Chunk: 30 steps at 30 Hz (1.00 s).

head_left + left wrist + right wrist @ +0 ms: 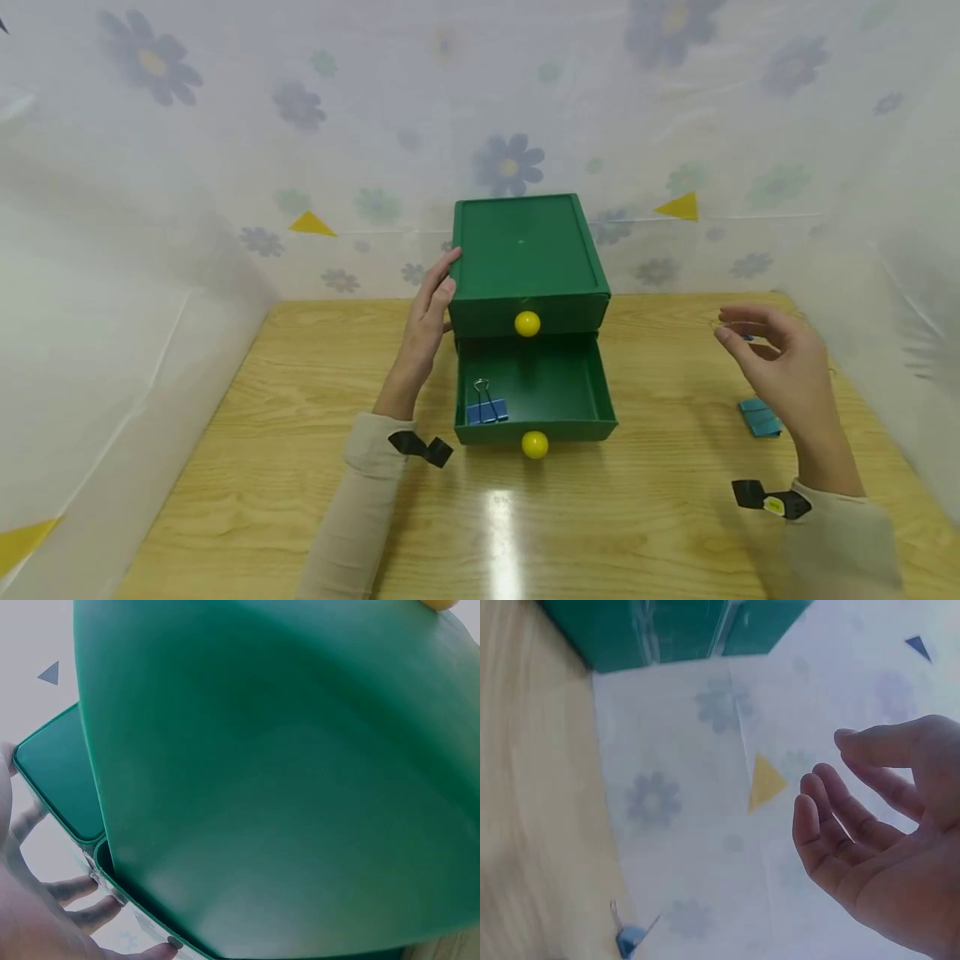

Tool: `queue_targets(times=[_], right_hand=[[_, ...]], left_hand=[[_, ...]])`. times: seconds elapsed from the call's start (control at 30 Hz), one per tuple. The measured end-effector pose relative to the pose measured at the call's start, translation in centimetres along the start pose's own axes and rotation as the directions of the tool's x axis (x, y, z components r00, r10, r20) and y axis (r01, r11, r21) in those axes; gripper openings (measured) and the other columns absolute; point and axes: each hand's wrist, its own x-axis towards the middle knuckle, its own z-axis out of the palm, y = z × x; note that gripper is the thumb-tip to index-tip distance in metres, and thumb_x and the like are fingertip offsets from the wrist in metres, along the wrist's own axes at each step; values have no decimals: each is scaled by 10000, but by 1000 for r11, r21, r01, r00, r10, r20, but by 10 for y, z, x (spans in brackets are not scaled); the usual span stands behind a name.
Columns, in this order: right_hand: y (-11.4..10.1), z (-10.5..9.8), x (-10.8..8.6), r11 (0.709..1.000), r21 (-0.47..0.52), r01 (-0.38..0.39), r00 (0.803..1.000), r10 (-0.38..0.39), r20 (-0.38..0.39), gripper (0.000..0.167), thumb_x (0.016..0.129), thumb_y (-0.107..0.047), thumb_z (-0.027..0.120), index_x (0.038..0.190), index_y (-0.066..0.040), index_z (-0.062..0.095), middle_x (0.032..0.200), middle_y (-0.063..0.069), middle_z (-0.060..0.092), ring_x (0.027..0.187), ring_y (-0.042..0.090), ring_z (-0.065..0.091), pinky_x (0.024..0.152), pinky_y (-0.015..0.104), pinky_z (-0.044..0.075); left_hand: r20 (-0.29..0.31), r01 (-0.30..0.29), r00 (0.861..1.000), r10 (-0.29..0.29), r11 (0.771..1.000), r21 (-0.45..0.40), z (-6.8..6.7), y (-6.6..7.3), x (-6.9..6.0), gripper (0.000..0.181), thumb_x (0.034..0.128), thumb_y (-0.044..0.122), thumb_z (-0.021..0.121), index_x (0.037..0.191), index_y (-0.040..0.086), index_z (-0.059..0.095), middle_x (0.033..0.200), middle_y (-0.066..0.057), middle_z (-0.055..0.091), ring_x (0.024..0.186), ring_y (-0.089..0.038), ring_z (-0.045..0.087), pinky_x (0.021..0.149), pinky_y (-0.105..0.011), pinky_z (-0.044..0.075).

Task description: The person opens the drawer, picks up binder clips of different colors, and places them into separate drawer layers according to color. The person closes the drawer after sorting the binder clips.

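A green two-drawer box [525, 246] stands on the table, its lower drawer [547, 379] pulled out and its upper one closed. Inside the lower drawer, at the front left corner, lies a blue binder clip [487, 411]. My left hand [426, 321] rests with extended fingers against the box's left side; the left wrist view shows its fingertips [94, 915] touching that wall. Off to the right, my right hand [787, 367] is raised with loosely bent fingers and holds nothing. Beyond it a blue binder clip [630, 939] sits on the table, mostly hidden by the hand in the head view.
A teal binder clip [760, 417] lies on the wooden table [300, 417] beside my right wrist. Yellow round knobs [527, 323] stick out from both drawer fronts. A flower-patterned sheet [375, 125] closes off the back and sides.
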Motion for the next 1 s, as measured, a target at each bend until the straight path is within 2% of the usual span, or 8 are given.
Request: queue_targets(times=[0.17, 0.3, 0.63, 0.83, 1.0], right_hand=[[20, -17, -3, 998, -44, -46, 998, 44, -50, 328, 954, -17, 705, 1281, -2, 686, 1171, -122, 670, 1031, -8, 622, 811, 58, 459], [33, -26, -5, 994, -67, -89, 994, 84, -74, 341, 961, -49, 708, 1302, -46, 688, 1195, -136, 658, 1044, -25, 606, 822, 46, 436], [56, -42, -12, 979, -97, -180, 982, 175, -66, 381, 981, -158, 708, 1351, -83, 659, 1176, -203, 625, 1070, -42, 560, 817, 36, 402], [73, -53, -18, 962, -106, -252, 968, 250, -31, 379, 989, -194, 702, 1353, -106, 643, 1174, -240, 593, 1065, -47, 531, 801, 32, 382], [87, -58, -22, 950, -164, -267, 962, 274, 19, 384, 997, -245, 694, 1350, -108, 633, 1168, -259, 555, 1044, -77, 500, 781, 22, 379]], left_hand=[[-2, 3, 1000, -3, 1000, -2, 0, 0, 1, 503, 1081, 444, 404, 1581, 401, 383, 1662, 133, 238, 1485, -251, 310, 1022, -725, 373], [-4, 15, 1000, -15, 1000, -2, -2, -2, 1, 504, 1078, 465, 406, 1579, 409, 384, 1656, 148, 243, 1473, -266, 327, 1027, -727, 363], [-9, 9, 1000, -9, 1000, -6, -5, -2, 0, 509, 1089, 427, 388, 1594, 361, 376, 1664, 110, 247, 1462, -302, 343, 1015, -745, 363], [-11, 19, 1000, -19, 1000, 0, -5, -2, 0, 507, 1082, 453, 399, 1584, 392, 381, 1658, 137, 248, 1458, -284, 349, 1022, -726, 369], [-15, 25, 1000, -25, 1000, 11, -5, -1, -1, 503, 1081, 458, 395, 1581, 405, 381, 1656, 141, 249, 1461, -285, 341, 1021, -729, 368]])
